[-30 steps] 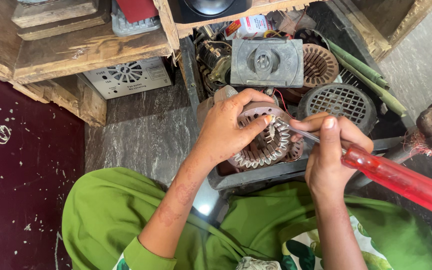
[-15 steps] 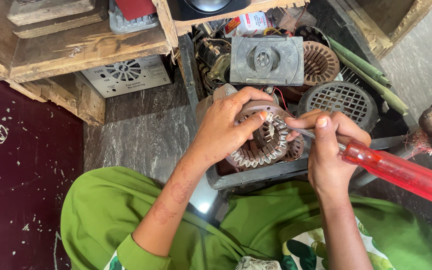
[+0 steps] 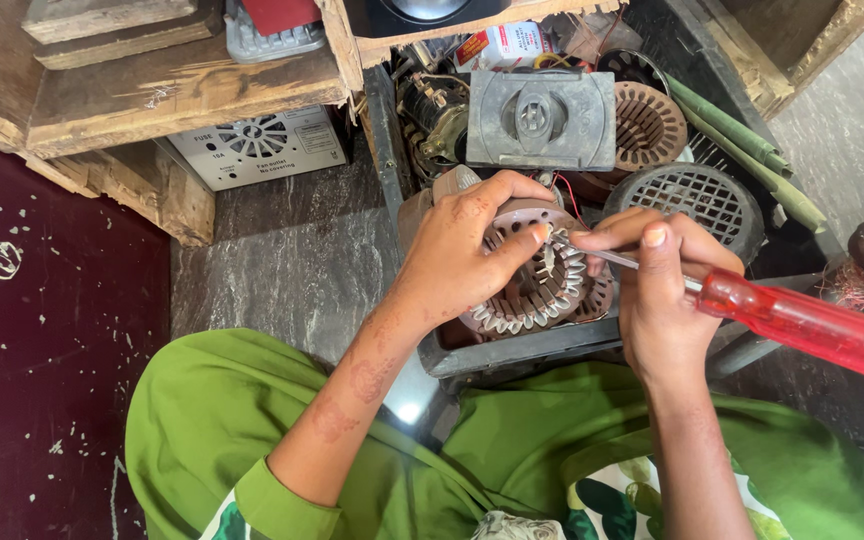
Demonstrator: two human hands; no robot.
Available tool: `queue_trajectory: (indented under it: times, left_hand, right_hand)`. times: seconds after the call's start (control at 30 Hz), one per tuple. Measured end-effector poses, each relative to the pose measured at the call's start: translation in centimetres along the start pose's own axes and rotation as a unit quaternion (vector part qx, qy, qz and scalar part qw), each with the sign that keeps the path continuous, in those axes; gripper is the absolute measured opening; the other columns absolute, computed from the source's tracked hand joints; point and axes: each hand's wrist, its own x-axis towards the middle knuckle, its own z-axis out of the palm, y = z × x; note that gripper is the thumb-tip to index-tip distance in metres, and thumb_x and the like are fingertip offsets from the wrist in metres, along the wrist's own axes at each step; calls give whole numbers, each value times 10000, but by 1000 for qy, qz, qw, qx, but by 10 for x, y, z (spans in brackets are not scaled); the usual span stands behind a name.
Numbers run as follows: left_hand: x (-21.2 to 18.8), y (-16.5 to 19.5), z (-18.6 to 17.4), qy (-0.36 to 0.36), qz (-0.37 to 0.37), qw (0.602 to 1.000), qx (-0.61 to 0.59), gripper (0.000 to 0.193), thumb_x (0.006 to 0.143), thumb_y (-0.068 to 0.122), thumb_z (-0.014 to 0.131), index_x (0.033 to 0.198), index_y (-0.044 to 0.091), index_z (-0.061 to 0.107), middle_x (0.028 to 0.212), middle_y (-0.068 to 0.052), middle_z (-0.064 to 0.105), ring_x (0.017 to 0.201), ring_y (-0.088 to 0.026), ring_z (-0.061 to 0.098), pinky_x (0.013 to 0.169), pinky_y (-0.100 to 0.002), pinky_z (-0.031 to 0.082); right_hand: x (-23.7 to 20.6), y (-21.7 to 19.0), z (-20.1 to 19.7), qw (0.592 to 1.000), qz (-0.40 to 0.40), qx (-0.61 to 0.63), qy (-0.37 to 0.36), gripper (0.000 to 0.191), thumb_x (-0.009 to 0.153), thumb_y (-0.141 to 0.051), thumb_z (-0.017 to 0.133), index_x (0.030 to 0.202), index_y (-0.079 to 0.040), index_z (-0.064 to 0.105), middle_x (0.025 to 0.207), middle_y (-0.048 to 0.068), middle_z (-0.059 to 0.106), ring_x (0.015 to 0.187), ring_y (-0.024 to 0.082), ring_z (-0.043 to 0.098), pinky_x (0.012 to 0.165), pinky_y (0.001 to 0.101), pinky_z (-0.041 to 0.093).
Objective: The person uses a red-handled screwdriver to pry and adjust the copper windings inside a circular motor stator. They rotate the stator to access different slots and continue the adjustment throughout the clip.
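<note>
The left hand (image 3: 457, 265) grips the stator (image 3: 537, 285), a ribbed metal ring with white slot liners, thumb on its upper rim and fingers curled around the far side. The right hand (image 3: 657, 290) is closed around a screwdriver (image 3: 802, 325) with a red clear handle; its thin shaft reaches to the upper right edge of the stator, near the left thumb. The stator sits over the near edge of a dark tray (image 3: 522, 350), above the person's lap in green cloth.

Behind the stator, the tray holds a grey motor cover (image 3: 542, 118), a second wound core (image 3: 652, 125) and a round grille (image 3: 697, 200), all crowded close together with wires between them. To the right of the stator, past the grille, lie green rolls (image 3: 742, 145). To the left of the stator, well apart, a white ventilated box (image 3: 257, 145) stands under a wooden shelf (image 3: 152, 90). The floor (image 3: 282, 260) beside the stator is grey stone.
</note>
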Motion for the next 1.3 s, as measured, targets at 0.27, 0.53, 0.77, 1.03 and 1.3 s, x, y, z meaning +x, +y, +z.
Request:
queue_trajectory:
  times: [0.27,0.53,0.77,1.03,1.3]
  left_hand:
    - [-1,2,4,18,-17,998,51,382,808,233,797,1148,118,667,1068,-58,773,874,-236,781,776,-355,597]
    - [-6,3,11,81,62,993,55,345,823,187,791,1135,90,682,1054,-100,768,958,-266,779,842,-351,609]
    - [-9,6,11,92,54,994,30,344,827,187,780,1146,91,693,1058,-98,763,957,-241,783,841,-340,614]
    - [-9,7,9,81,43,995,33,354,820,191,770,1157,119,691,1050,-83,765,928,-228,784,814,-328,615]
    - [-9,4,10,86,67,993,56,349,843,198,771,1172,120,682,1070,-87,757,973,-254,769,849,-349,600]
  right_hand:
    - [8,1,10,999,36,28,3,431,1185,-331,435,1024,44,573,1085,224,710,888,197,631,878,344,511]
    - [3,-2,16,998,-9,-54,-16,499,1217,-348,370,833,-31,409,1032,230,674,923,178,618,816,302,513]
    - [-1,9,14,992,-54,-22,113,348,1233,-320,441,1071,-13,420,1132,211,633,974,196,635,839,320,560]
    - [-5,9,13,987,-51,-108,104,208,1211,-97,542,1287,-42,356,1138,132,567,967,132,565,870,294,580]
    - [-9,6,14,982,0,-98,160,452,1081,60,709,1301,-98,347,854,52,604,689,92,571,665,206,443]
